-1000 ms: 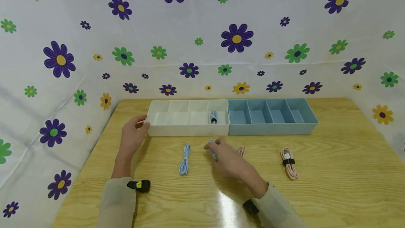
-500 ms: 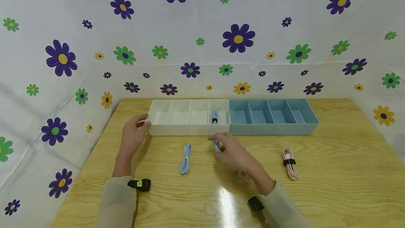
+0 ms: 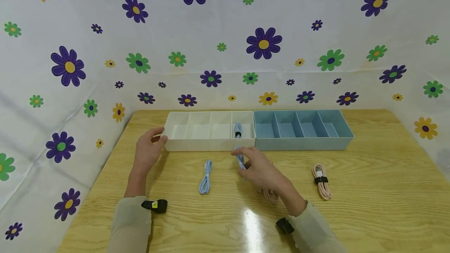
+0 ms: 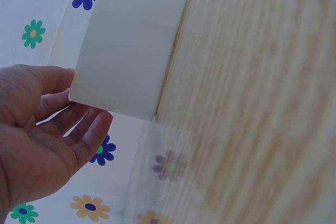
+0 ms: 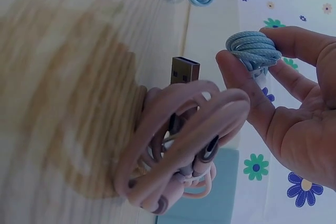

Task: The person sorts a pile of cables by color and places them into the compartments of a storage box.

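Observation:
My left hand (image 3: 149, 147) touches the left end of a white divided box (image 3: 207, 145) with thumb and fingertips. In the left wrist view, its fingers lie loosely bent at the box corner. Between thumb and fingers my right hand (image 3: 261, 169) pinches a coiled light-blue cable (image 5: 252, 48), held above the table in front of the white box. Below the right hand lies a bundled pink cable (image 5: 184, 145) with a USB plug, partly hidden in the head view. Another light-blue cable (image 3: 205, 177) lies between the hands. The rightmost white compartment holds a blue cable (image 3: 238, 129) with a black strap.
A blue divided box (image 3: 304, 143) stands end to end with the white one, at the back of the wooden table (image 3: 383, 190). A pink cable (image 3: 321, 182) with a black strap lies at the right. Flowered cloth (image 3: 225, 26) hangs behind and at both sides.
Over the first half second my right hand lifted the light-blue cable off the table and shifted slightly right; it has since held still. My left hand stays at the box end.

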The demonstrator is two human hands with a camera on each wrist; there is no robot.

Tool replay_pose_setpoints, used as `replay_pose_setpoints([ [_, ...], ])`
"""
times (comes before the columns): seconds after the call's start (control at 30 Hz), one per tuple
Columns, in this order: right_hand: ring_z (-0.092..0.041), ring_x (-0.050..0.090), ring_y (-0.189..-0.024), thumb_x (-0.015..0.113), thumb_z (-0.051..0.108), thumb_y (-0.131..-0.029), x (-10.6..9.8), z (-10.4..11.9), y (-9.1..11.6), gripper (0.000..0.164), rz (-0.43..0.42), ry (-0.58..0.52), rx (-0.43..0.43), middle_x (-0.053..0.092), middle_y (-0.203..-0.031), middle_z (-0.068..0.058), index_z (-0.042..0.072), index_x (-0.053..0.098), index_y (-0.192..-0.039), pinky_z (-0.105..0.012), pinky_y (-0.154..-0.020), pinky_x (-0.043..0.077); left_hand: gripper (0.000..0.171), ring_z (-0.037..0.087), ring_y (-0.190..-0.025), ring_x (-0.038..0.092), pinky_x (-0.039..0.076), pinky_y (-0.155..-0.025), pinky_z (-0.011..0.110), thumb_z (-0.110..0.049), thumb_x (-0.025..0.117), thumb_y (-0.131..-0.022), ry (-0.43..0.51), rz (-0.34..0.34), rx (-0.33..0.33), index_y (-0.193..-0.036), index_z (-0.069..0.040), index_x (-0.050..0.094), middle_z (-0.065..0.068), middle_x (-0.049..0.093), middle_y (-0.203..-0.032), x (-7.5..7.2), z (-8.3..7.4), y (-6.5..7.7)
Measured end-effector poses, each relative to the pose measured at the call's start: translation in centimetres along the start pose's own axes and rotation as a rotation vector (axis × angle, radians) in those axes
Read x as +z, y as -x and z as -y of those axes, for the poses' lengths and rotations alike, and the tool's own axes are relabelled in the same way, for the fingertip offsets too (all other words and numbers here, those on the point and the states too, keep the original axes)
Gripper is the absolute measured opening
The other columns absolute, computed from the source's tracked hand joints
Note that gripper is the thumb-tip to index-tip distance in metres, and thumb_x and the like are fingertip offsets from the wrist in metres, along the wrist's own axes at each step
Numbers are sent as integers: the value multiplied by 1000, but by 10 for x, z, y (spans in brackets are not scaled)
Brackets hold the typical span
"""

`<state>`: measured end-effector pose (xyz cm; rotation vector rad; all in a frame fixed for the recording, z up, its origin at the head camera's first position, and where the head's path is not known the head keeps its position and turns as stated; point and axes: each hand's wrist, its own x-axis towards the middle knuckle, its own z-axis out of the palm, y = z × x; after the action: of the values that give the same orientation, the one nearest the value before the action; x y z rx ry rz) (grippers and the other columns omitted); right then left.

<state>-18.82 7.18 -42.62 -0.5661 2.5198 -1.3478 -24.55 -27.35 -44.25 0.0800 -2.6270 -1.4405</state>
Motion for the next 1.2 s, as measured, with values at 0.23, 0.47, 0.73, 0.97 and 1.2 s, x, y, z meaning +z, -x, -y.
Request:
replay_pose_setpoints([
  [0.23,-22,60,-86,66,-1,-90,1,-1,-1,49,-2,22,0,47,-136,-19,8,56,-138,-26,-60,49,43,39,-125,53,43,-76,9,-15,56,-101,7,1,14,-141,1,52,21,51,-144,0,3,-1],
  [0.47,-21,59,-84,67,-2,-90,1,-1,0,48,5,31,-21,49,-134,-19,7,57,-136,-26,-62,49,43,39,-125,53,44,-77,10,-15,56,-101,5,2,13,-141,1,52,21,51,-144,0,4,-2],
  [0.73,-23,60,-88,67,-1,-90,0,0,0,48,4,13,9,48,-136,-18,10,57,-136,-27,-60,50,43,39,-125,52,44,-79,12,-15,56,-102,0,1,11,-141,1,52,21,51,-144,1,4,-2],
  [0.97,-24,60,-89,66,0,-91,-1,0,0,48,13,1,7,47,-137,-18,10,56,-137,-28,-60,50,43,39,-126,52,44,-79,13,-15,55,-102,2,8,7,-142,2,51,21,50,-145,0,1,-1],
  [1.2,-23,59,-86,66,-1,-91,-2,-1,2,48,2,10,2,47,-136,-19,10,57,-137,-28,-59,49,44,37,-127,52,50,-90,33,-18,55,-102,-8,4,-22,-142,0,51,20,50,-145,1,0,-1],
])
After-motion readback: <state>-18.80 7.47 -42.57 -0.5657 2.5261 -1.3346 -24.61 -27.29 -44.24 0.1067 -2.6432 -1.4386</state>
